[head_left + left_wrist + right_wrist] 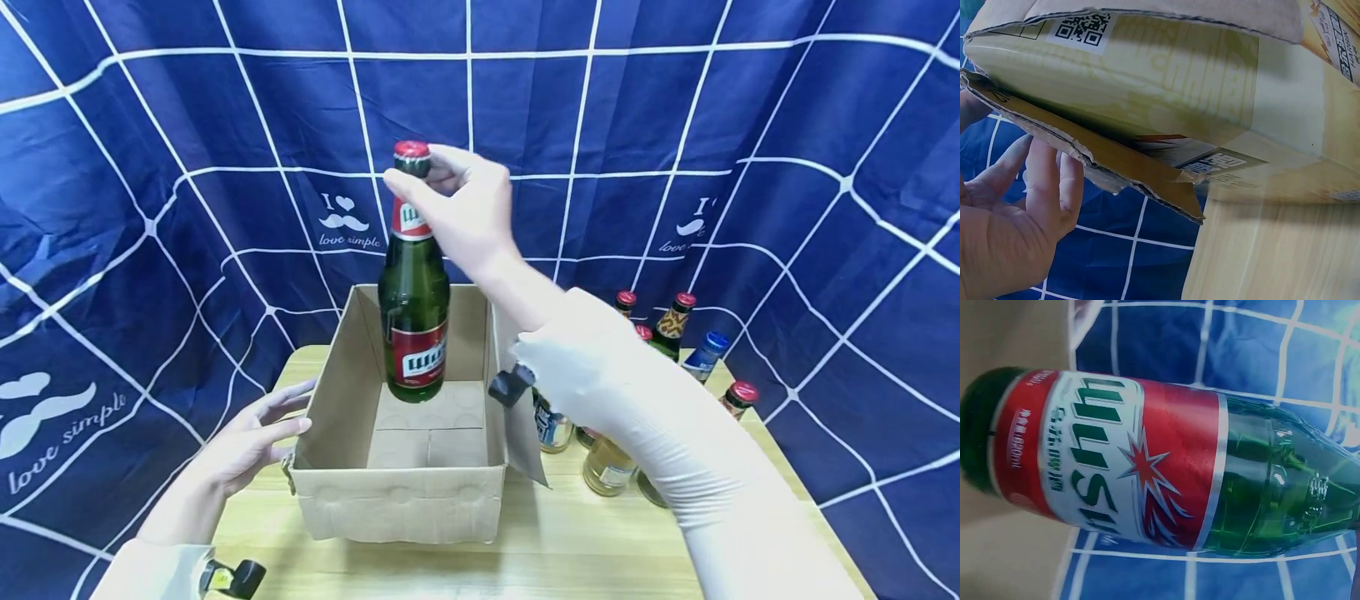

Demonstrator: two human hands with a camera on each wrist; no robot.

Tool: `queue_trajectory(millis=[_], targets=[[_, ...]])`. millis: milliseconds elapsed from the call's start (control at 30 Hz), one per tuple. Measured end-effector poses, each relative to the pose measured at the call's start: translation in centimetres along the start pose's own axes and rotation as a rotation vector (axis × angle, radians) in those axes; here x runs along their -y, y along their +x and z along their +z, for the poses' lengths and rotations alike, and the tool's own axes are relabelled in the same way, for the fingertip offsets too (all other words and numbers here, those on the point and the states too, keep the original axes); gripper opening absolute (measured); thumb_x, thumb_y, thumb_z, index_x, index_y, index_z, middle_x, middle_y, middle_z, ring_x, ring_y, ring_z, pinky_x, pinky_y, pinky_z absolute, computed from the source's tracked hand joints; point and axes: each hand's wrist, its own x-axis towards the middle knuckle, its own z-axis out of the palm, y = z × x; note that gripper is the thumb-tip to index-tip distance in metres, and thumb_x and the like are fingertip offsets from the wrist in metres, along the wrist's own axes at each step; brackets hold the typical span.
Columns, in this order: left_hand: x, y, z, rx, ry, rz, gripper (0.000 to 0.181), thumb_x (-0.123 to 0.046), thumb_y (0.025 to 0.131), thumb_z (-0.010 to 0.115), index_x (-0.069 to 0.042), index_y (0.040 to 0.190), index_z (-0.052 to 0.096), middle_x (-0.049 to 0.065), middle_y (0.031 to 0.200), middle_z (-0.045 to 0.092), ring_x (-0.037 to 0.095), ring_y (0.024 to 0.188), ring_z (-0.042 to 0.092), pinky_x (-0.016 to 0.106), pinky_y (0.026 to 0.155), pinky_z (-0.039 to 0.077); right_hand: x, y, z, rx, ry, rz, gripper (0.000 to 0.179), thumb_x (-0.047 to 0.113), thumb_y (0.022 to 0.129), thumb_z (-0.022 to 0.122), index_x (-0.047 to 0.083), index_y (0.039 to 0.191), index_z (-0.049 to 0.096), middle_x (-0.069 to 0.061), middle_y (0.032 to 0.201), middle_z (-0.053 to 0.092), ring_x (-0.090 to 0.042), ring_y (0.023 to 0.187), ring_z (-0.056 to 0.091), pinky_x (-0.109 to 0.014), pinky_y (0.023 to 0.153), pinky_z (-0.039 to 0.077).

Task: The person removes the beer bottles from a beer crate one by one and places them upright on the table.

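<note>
A green glass beer bottle with a red cap and red-and-white labels hangs upright over the cardboard box. My right hand grips it by the neck, just under the cap. In the right wrist view the beer bottle fills the middle, its main label facing the camera; the hand lies outside that view. My left hand is at the box's left side, fingers loosely extended. From the left wrist, the hand shows with its fingertips at a folded-down flap of the box.
Several capped bottles stand right of the box, partly hidden by my right sleeve; one has a blue cap, another a red cap. A flap sticks out on the box's right. A blue gridded cloth hangs behind the wooden table.
</note>
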Motion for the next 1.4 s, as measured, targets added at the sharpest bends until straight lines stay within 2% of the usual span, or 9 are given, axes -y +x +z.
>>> queue_trajectory(millis=[133,267,633,700,833,933,1067,1200,1400], targets=[[0.0,0.1,-0.2,0.002,-0.012,0.003,0.054,-0.007,0.095,0.054,-0.006,0.146,0.034,0.005,0.133,0.043,0.01,0.109,0.054,0.044,0.083,0.044,1.9,0.4,-2.2,-0.029,0.003,-0.036,0.029,0.021,0.08,0.078,0.003,0.102,0.073,-0.005,0.078,0.068,-0.016,0.068,0.062,-0.029,0.065,0.05],[0.0,0.1,-0.5,0.003,-0.025,0.003,0.05,-0.007,0.095,0.054,-0.014,0.143,0.041,-0.004,0.128,0.047,0.009,0.108,0.054,0.041,0.082,0.045,3.2,0.8,-4.0,-0.083,0.009,-0.009,0.028,0.021,0.079,0.079,0.004,0.101,0.074,-0.006,0.078,0.066,-0.018,0.068,0.059,-0.028,0.066,0.048],[0.0,0.2,-0.4,0.018,-0.03,0.013,0.05,-0.006,0.095,0.053,-0.011,0.143,0.04,-0.007,0.125,0.049,0.01,0.108,0.055,0.042,0.083,0.045,3.5,-0.4,-8.8,-0.241,-0.065,-0.015,0.027,0.017,0.077,0.079,0.003,0.099,0.074,-0.006,0.078,0.065,-0.019,0.068,0.056,-0.025,0.067,0.046],[0.1,0.2,-0.3,0.02,-0.038,0.015,0.049,-0.006,0.095,0.054,-0.012,0.143,0.041,-0.008,0.125,0.05,0.01,0.108,0.055,0.042,0.083,0.046,3.1,-1.0,-9.5,-0.269,-0.097,-0.039,0.026,0.017,0.076,0.08,0.003,0.097,0.075,-0.004,0.077,0.066,-0.018,0.068,0.056,-0.024,0.068,0.045],[0.3,0.3,-0.3,0.025,-0.042,0.024,0.05,-0.006,0.095,0.054,-0.011,0.143,0.041,-0.009,0.124,0.05,0.01,0.109,0.056,0.042,0.083,0.046,1.6,-2.5,-10.8,-0.288,-0.172,-0.151,0.024,0.017,0.074,0.08,0.002,0.092,0.075,0.0,0.073,0.067,-0.013,0.064,0.059,-0.022,0.065,0.046],[0.3,0.2,-0.3,0.025,-0.04,0.028,0.05,-0.006,0.095,0.054,-0.011,0.143,0.041,-0.01,0.125,0.051,0.01,0.109,0.056,0.043,0.083,0.046,0.3,-4.1,-11.6,-0.283,-0.217,-0.172,0.024,0.017,0.074,0.08,0.002,0.091,0.076,0.0,0.071,0.066,-0.01,0.062,0.06,-0.019,0.061,0.046],[0.1,0.2,-0.3,0.025,-0.039,0.029,0.049,-0.006,0.095,0.054,-0.011,0.142,0.041,-0.009,0.124,0.051,0.01,0.108,0.056,0.042,0.082,0.047,-1.6,-6.7,-12.6,-0.259,-0.287,-0.108,0.024,0.015,0.073,0.081,0.003,0.093,0.076,-0.002,0.072,0.065,-0.008,0.063,0.059,-0.016,0.057,0.045],[0.0,0.2,-0.2,0.021,-0.033,0.023,0.049,-0.006,0.095,0.055,-0.012,0.142,0.042,-0.01,0.124,0.051,0.01,0.108,0.056,0.041,0.082,0.047,-4.0,-9.5,-13.4,-0.231,-0.346,-0.098,0.025,0.012,0.072,0.083,0.003,0.094,0.075,-0.006,0.072,0.064,-0.004,0.062,0.055,-0.015,0.056,0.042],[0.1,0.1,-0.2,0.028,-0.037,0.025,0.049,-0.006,0.095,0.054,-0.013,0.142,0.042,-0.01,0.124,0.051,0.009,0.108,0.056,0.041,0.082,0.048,-7.3,-13.7,-13.7,-0.164,-0.392,-0.029,0.027,0.0,0.069,0.082,-0.003,0.094,0.072,-0.011,0.077,0.065,0.002,0.067,0.055,-0.012,0.057,0.044]])
